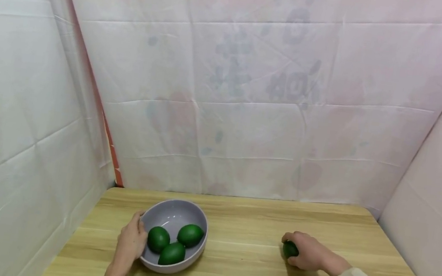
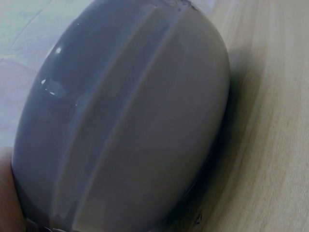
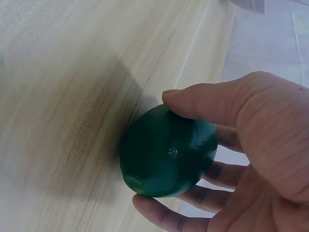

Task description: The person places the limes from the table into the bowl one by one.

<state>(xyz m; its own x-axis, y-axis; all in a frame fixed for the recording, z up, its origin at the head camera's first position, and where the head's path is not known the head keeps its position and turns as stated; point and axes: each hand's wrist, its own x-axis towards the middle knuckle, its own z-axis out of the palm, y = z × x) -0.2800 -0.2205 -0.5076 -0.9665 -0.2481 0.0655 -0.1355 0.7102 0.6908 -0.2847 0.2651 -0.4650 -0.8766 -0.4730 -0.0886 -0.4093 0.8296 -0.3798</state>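
A grey-purple bowl [image 1: 168, 270] stands on the left part of the table, with three glossy dark green limes [image 1: 172, 254] inside it. My left hand [image 1: 131, 241] grips the bowl's left side, its fingers at the rim. The left wrist view is mostly filled by the bowl's ribbed outer wall [image 2: 140, 121], with part of a finger [image 2: 8, 193] at its edge. Over on the right, my right hand [image 1: 308, 252] holds another lime [image 3: 166, 152] between thumb and fingers, close over the wood.
The table [image 1: 237, 263] has a light wood-grain top. Pale printed cloth [image 1: 250, 114] hangs behind it and at both sides. A stretch of table lies between the bowl and my right hand.
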